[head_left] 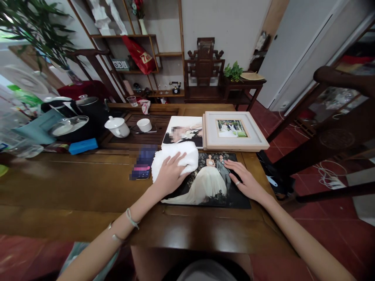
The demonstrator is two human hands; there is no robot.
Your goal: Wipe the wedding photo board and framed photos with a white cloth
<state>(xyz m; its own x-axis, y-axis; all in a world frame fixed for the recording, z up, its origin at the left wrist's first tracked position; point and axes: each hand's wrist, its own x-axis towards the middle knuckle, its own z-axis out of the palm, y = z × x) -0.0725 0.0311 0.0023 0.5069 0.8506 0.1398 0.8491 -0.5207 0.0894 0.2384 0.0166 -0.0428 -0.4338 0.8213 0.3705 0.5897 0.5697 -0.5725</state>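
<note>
A large dark wedding photo print (211,183) lies flat on the wooden table (73,183) in front of me. My left hand (170,171) presses flat on a white folded cloth (175,158) that rests on the print's upper left corner, fingers stretched over the cloth. My right hand (244,179) lies flat on the print's right side, fingers spread, a ring on one finger. Behind the print lie a second photo print (183,132) and a light wooden framed photo (234,130).
A phone (143,164) lies left of the cloth. A white teapot (117,127) and cup (144,125) sit on a tea tray; pots (88,107) and a blue box (83,145) stand at the left. A carved chair (205,66), shelves behind, a dark chair (336,132) at right.
</note>
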